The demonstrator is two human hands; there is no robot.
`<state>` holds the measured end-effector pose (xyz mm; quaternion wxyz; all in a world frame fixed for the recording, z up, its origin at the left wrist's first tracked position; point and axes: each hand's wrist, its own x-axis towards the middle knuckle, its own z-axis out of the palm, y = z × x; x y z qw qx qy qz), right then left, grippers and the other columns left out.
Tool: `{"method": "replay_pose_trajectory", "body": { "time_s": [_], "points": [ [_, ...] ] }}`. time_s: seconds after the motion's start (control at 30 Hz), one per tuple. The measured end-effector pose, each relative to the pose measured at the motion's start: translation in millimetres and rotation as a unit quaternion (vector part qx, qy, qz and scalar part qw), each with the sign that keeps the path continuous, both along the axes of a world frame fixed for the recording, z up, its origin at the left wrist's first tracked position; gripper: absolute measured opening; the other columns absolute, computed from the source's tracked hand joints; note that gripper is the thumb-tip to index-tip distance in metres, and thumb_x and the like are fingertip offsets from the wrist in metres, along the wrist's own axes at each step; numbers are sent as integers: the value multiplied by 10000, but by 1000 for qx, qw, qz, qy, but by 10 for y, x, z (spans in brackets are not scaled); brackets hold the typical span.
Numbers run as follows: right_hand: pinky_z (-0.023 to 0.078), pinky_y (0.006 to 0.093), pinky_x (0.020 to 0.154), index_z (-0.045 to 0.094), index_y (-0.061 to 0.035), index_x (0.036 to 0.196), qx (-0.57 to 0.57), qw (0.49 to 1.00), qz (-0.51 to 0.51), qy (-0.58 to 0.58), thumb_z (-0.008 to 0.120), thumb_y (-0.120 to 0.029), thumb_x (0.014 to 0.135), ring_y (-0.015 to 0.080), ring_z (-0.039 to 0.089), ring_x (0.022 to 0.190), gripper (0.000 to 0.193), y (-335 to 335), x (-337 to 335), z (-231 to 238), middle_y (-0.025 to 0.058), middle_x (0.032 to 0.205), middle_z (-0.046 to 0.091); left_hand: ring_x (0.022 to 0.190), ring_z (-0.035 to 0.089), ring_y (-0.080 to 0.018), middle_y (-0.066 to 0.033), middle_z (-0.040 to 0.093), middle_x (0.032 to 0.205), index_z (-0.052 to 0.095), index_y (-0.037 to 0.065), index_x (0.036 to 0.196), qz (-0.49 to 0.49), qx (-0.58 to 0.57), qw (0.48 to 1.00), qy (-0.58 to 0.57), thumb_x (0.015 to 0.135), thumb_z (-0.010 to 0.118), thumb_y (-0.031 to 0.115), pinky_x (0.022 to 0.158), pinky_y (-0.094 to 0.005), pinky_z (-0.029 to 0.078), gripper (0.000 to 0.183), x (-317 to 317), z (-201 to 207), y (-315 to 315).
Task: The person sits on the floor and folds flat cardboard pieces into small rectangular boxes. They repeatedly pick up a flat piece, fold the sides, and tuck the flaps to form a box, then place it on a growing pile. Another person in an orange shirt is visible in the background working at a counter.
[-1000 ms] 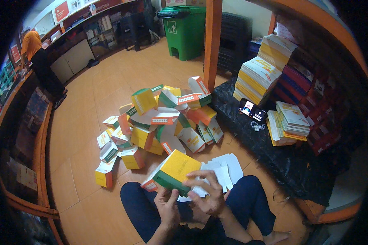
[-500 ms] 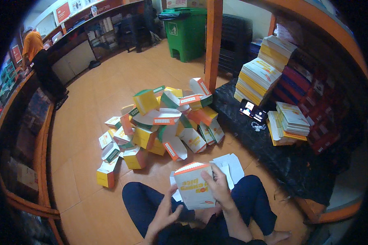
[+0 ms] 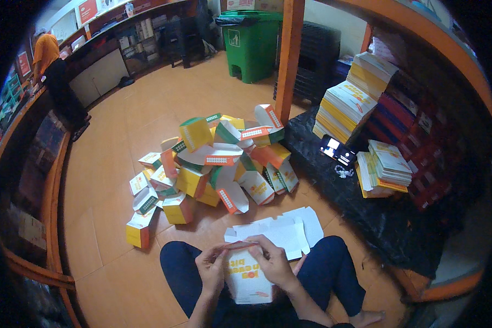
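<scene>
left hand (image 3: 210,268): curled in a pinch | right hand (image 3: 275,266): pretty much same pinch, just beside it | forearms (image 3: 204,305): angled inward | knees (image 3: 176,261): bent, splayed wide

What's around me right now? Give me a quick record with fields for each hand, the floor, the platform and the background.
Left hand: grips the upper edge of a white carton with yellow lettering
Right hand: grips the same edge, farther right
Floor: heap of folded boxes; flat white card nearer
Black platform: tall stack, smaller stack, phone
Background: green bin; person in orange top
</scene>
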<state>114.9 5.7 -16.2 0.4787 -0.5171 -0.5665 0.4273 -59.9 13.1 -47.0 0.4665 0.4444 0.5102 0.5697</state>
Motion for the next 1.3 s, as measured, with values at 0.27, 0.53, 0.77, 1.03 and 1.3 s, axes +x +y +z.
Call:
{"method": "replay_pose_trajectory", "body": {
  "time_s": [0.27, 0.53, 0.77, 1.03, 1.3],
  "points": [
    [543, 344, 633, 670, 11, 1087, -36, 998, -45, -4, 624, -159, 998, 164, 654, 676, 197, -207, 25, -48, 115, 847, 694, 1037, 666, -188, -146, 695, 1146, 555, -27, 1290, 32, -20, 986, -162, 944, 631, -19, 911, -314, 542, 355, 128, 134, 74],
    [479, 238, 747, 654, 13, 1050, 21, 983, -118, 136, 608, -138, 1015, 78, 607, 810, 162, 14, 277, 10, 36, 916, 688, 975, 677, -191, -99, 704, 1121, 597, -21, 1287, -268, -18, 963, -5, 927, 696, 70, 900, -323, 528, 384, 89, 122, -128],
    [467, 239, 857, 653, -77, 1261, 96, 990, 89, -51, 810, 20, 771, 111, 590, 952, 523, 20, 240, -8, 29, 1040, 622, 837, 680, -137, -91, 716, 921, 781, -12, 927, -223, -28, 950, -219, 886, 674, -27, 758, -244, 537, 116, -366, 7, 88],
    [464, 318, 988, 636, -66, 1134, 23, 986, 56, 154, 687, 50, 827, 139, 599, 1084, 333, 955, -55, -20, 28, 1085, 652, 1342, 463, -273, -133, 449, 1468, 232, 65, 1589, -87, -15, 962, -260, 828, 677, 376, 1158, -421, 307, 935, -545, 114, 154],
    [429, 340, 1043, 376, -148, 1502, 38, 960, -51, 273, 651, -283, 993, 153, 505, 1276, 595, 2162, -247, -125, 49, 1464, 439, 1257, 539, -247, -122, 534, 1363, 479, 41, 1422, -66, -97, 978, -171, 911, 616, 296, 1073, -386, 396, 587, -762, -230, 123]
  ]
}}
